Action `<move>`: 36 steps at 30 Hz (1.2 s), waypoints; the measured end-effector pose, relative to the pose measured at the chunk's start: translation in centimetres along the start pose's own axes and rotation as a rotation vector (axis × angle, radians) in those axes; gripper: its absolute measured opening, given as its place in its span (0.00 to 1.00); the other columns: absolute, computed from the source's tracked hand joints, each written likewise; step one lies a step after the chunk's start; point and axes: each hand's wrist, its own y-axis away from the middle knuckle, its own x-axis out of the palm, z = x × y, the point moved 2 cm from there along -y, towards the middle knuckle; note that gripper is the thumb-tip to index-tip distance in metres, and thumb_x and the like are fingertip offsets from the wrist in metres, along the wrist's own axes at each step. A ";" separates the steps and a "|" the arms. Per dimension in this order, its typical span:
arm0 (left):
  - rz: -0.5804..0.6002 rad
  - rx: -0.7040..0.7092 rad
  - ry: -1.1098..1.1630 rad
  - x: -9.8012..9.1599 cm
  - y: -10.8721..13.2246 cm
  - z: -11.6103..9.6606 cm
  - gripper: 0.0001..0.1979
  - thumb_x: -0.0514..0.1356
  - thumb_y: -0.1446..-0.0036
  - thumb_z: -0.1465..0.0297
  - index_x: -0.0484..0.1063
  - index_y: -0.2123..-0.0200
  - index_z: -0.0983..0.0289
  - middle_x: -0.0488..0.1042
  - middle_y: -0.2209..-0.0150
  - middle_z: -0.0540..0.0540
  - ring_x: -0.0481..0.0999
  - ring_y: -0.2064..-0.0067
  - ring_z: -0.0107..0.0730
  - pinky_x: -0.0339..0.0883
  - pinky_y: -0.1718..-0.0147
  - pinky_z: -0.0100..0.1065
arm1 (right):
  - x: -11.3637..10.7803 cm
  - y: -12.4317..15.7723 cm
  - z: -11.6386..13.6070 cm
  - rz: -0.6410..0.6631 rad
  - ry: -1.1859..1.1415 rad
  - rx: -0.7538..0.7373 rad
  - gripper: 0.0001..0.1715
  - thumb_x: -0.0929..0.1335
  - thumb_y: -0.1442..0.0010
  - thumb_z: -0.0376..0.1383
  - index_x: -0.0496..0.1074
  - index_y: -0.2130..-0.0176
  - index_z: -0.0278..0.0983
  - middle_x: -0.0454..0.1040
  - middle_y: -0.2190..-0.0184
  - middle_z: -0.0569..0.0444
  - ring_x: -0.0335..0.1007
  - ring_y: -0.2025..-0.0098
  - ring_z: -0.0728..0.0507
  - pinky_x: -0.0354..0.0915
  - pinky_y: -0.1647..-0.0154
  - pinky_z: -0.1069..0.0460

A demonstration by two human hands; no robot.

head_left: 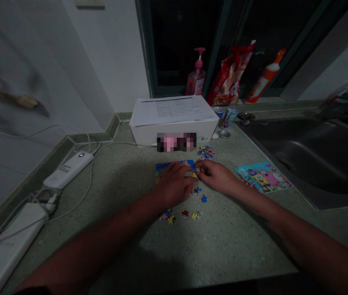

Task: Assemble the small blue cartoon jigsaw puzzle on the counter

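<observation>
A partly assembled jigsaw puzzle with blue and yellow parts lies on the counter, largely covered by my left hand. The fingers of that hand are spread and rest on the puzzle. At the puzzle's right edge, my right hand pinches a small puzzle piece, mostly hidden by the fingertips. Loose pieces lie around: a mixed pile behind the right hand, a blue piece in front, and several pieces nearer me. A colourful cartoon picture card lies to the right.
A white box with a printed sheet stands behind the puzzle. Cans are beside it, near the metal sink. A white power bank, cables and a white power strip occupy the left. Bottles and a red bag line the windowsill.
</observation>
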 end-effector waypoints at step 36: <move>0.033 -0.123 -0.021 -0.1 -0.1 0.1 0.16 0.61 0.29 0.67 0.79 0.41 0.60 0.79 0.40 0.59 0.72 0.37 0.50 0.62 0.32 0.56 | -0.2 0.7 0.6 -0.059 0.119 -0.046 0.19 0.66 0.31 0.38 0.81 0.46 0.37 0.83 0.57 0.43 0.79 0.63 0.39 0.71 0.57 0.45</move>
